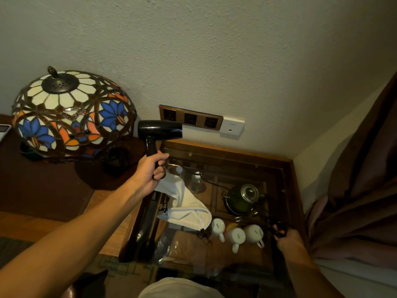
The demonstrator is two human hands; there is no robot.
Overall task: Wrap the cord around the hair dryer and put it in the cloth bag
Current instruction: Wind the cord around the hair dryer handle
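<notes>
Two hands are engaged, each on a different part of the same appliance. The left hand grips the black hair dryer by the lower end of its handle, fingers curled round it, holding it raised above the glass-topped table; the handle runs roughly upright and the barrel lies level, its long axis pointing right toward the wall sockets. The right hand, low and well apart to the right, has its fingers closed on a bunch of the black cord, which trails loosely from the base of the handle, down across the glass, to that hand. The plug is not clearly made out. The white cloth bag lies on the table below the left hand, between the two hands, its drawstring end toward the viewer; whether its mouth is open cannot be told. In judgement, wrapping has not begun: no turns of cord show on the dryer. The coming move turns on the cord lying down and to the right of the dryer, so the right hand must carry its slack up and leftward to the handle, which the left hand holds steady. The green kettle and three white mugs appear to sit under the glass, below the cord's path. A stained-glass lamp stands to the left.
</notes>
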